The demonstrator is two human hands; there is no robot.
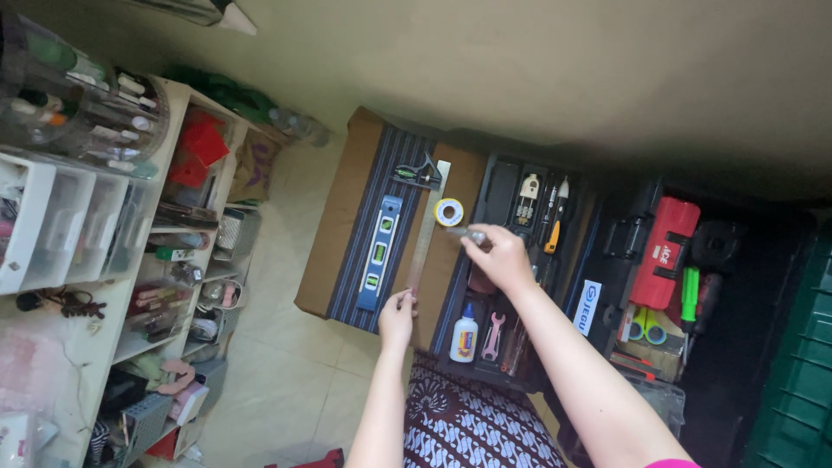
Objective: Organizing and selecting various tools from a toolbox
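**Head view: a steel rule steadied on a tabletop while a small metal piece is held above it**

Head view. A brown tabletop (342,225) with a dark striped runner is seen from above. On it lie a blue spirit level (380,253), a combination-square head (416,175) and a long steel rule (427,227), with a small roll of yellow tape (449,211) just beside the rule. The near end of the rule is touched by the left hand (397,319), whose fingers are curled narrowly over that end; whether it is pinched or merely pressed down cannot be told. The right hand (501,257) is held above the edge of an open black tool tray (494,186), its fingers closed on a small grey metal piece (468,234), which projects toward the rule and the tape roll without clearly touching either. What the piece is cannot be made out.

As to progress, the rule is judged to be already laid out and steadied, the level and square head lie untouched beside it, and the metal piece has not been set down.

In the tray are shown a glue bottle (464,336), a pink spanner (493,335) and an orange-handled screwdriver (555,234). Further right, a red case (663,251) rests in an open toolbox. Cluttered shelves (104,260) stand at left, and a patterned cloth (477,425) lies below.
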